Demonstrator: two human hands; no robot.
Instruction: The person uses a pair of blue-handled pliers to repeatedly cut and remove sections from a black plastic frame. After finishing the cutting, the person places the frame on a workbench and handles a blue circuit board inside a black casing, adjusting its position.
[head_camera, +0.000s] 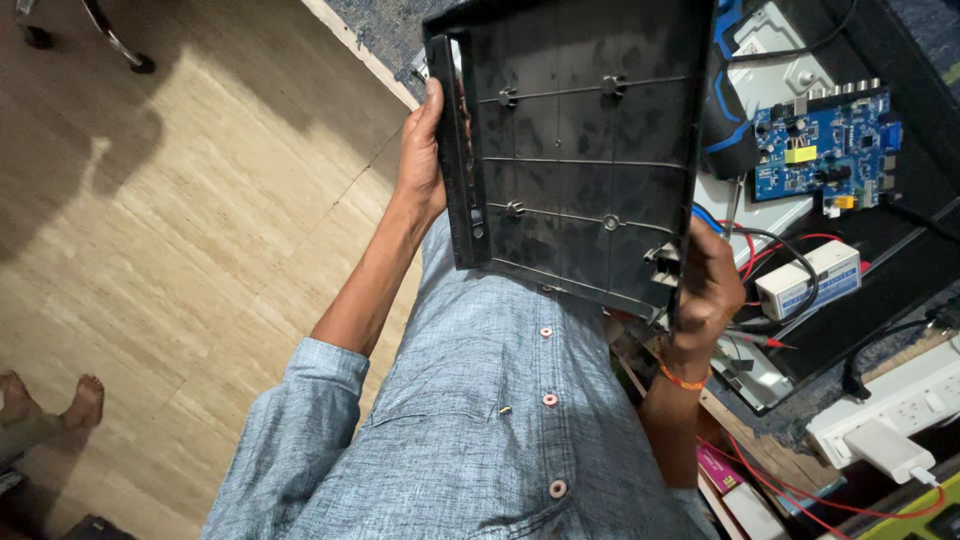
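Black ribbed plastic back cover (580, 150) is clamped at opposite edges by left hand (420, 160) and right hand (705, 285); level, even grip seems wise.

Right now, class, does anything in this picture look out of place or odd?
Yes: a small brass screw lies loose on the grey shirt, below the black plastic cover held in both hands.

The black plastic cover (580, 150) is cut off at top, probably hiding the workbench (770, 450) beneath.
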